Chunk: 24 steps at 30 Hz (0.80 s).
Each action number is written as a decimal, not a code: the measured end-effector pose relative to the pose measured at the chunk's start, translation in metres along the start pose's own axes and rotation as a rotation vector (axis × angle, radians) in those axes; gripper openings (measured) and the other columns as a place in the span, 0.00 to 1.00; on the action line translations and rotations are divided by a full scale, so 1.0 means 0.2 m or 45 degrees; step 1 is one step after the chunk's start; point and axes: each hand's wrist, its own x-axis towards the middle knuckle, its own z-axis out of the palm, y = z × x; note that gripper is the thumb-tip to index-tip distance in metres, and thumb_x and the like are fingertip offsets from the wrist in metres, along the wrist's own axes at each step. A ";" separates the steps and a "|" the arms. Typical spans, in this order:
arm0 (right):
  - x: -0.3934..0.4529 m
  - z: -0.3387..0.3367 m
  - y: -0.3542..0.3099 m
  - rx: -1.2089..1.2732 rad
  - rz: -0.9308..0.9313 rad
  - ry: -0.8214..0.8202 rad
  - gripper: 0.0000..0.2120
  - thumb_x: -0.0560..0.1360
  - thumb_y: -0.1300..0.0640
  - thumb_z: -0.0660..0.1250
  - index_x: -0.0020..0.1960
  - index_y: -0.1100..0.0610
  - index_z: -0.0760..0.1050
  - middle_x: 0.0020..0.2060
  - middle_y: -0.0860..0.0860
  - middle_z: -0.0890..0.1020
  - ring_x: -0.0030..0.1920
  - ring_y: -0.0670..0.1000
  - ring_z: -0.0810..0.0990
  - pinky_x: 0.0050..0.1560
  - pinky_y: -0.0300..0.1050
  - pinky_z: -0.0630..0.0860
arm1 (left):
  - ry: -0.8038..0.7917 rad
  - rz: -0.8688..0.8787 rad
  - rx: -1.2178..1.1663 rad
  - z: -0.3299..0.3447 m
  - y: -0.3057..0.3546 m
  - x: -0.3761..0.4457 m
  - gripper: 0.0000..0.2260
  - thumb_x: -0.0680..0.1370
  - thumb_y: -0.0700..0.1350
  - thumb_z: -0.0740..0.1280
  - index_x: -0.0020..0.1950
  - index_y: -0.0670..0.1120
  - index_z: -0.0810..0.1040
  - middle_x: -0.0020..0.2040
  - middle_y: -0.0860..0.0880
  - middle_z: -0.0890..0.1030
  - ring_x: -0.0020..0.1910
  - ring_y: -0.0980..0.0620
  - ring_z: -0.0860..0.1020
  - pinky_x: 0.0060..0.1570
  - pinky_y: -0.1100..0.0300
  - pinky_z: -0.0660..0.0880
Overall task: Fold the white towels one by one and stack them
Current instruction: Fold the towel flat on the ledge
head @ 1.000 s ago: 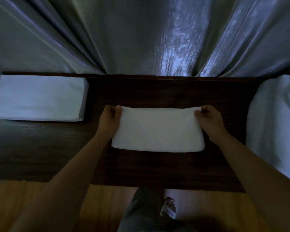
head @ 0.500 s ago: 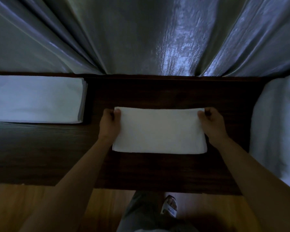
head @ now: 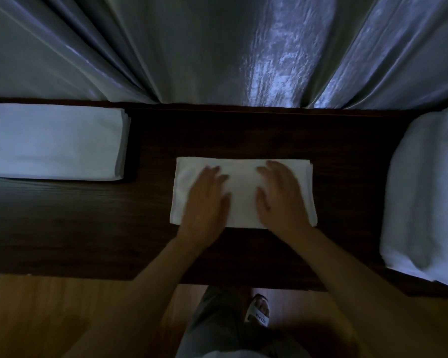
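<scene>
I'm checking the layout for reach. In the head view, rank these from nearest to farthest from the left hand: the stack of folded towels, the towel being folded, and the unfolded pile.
1. Towel being folded: under the left hand, centre.
2. Stack of folded towels: at the table's left end.
3. Unfolded pile: far right, beyond the right hand.

worktop (head: 62, 223): dark wood, grained, matt | folded towel (head: 241, 187): white cloth, soft, matt | curtain (head: 217, 47): shiny fabric, satin perhaps in this gloom | floor (head: 36, 319): smooth wood, warm-toned
</scene>
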 end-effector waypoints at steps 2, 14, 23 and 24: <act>0.00 0.13 -0.05 -0.232 -0.114 -0.311 0.37 0.76 0.43 0.59 0.80 0.56 0.55 0.81 0.58 0.57 0.81 0.57 0.52 0.80 0.59 0.51 | -0.324 0.149 0.181 0.12 0.08 0.04 0.30 0.84 0.55 0.56 0.82 0.43 0.54 0.82 0.40 0.53 0.82 0.41 0.49 0.80 0.42 0.51; -0.06 0.00 0.42 -0.572 0.012 -0.289 0.35 0.81 0.34 0.44 0.83 0.46 0.41 0.83 0.54 0.46 0.82 0.56 0.45 0.79 0.65 0.49 | -0.359 -0.138 0.351 0.05 -0.35 0.06 0.47 0.72 0.79 0.52 0.82 0.58 0.39 0.83 0.45 0.39 0.82 0.43 0.39 0.79 0.40 0.45; 0.19 -0.20 0.37 -0.469 0.203 -0.227 0.25 0.80 0.48 0.63 0.73 0.58 0.69 0.65 0.63 0.73 0.64 0.66 0.70 0.61 0.60 0.71 | -0.325 -0.232 0.291 -0.17 -0.41 0.29 0.24 0.83 0.54 0.58 0.77 0.46 0.65 0.72 0.39 0.70 0.71 0.37 0.67 0.67 0.40 0.68; 0.24 -0.22 0.38 -0.408 0.249 -0.269 0.24 0.79 0.50 0.66 0.71 0.59 0.71 0.62 0.64 0.74 0.62 0.66 0.71 0.60 0.58 0.73 | -0.348 -0.254 0.304 -0.19 -0.43 0.34 0.21 0.83 0.52 0.60 0.75 0.46 0.69 0.69 0.39 0.72 0.68 0.37 0.69 0.65 0.41 0.70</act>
